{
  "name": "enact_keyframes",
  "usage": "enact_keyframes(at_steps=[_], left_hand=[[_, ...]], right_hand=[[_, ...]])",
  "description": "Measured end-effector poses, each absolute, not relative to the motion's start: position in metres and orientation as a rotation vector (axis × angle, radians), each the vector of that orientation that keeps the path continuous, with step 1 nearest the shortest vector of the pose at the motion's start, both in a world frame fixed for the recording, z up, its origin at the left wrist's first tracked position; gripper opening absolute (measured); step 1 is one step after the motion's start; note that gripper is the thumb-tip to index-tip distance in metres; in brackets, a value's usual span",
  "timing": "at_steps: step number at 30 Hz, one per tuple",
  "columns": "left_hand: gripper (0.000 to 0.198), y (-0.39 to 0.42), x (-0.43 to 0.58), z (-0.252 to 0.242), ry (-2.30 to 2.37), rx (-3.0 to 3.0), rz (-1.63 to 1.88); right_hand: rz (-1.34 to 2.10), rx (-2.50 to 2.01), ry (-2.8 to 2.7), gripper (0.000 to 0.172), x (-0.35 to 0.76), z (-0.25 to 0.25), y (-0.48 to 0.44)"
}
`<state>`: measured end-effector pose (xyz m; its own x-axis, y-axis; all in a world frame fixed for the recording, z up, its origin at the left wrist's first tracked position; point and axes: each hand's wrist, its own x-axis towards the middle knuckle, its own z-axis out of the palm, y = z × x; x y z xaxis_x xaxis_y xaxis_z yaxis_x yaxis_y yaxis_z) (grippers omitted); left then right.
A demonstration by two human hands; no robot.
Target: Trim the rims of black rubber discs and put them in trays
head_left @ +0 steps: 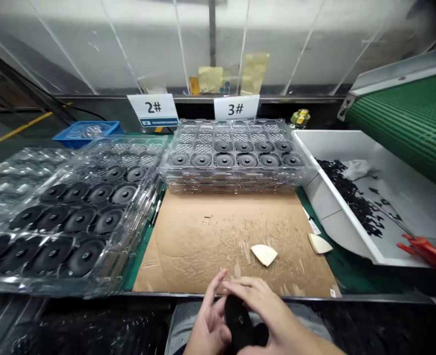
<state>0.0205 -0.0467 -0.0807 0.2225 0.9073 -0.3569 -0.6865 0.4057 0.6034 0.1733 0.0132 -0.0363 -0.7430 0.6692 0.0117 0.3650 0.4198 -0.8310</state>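
Head view: both hands hold a black disc (pixel 239 320) on edge at the worktop's (pixel 218 236) near edge. Left hand (pixel 208 323) cups its left side, right hand's (pixel 273 315) fingers (pixel 247 285) close over its top.

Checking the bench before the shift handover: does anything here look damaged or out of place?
The cardboard mat is scuffed and torn in patches. Two loose cream wedge scraps lie near its right edge. Both hands, left hand and right hand, hold one black disc.
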Motion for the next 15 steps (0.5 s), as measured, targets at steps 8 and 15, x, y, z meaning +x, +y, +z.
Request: enact_keyframes(at_steps=[8, 15], left_hand=[[0.061, -0.024, 0.011, -0.074, 0.736, 0.063, 1.024], [0.051, -0.002, -0.004, -0.057, 0.685, 0.021, 1.211]], right_hand=[[0.795, -1.411, -2.143, 0.072, 0.185, -0.075, -0.004], [0.389, -1.735, -2.221, 0.041, 0.225, -0.107, 0.043]])
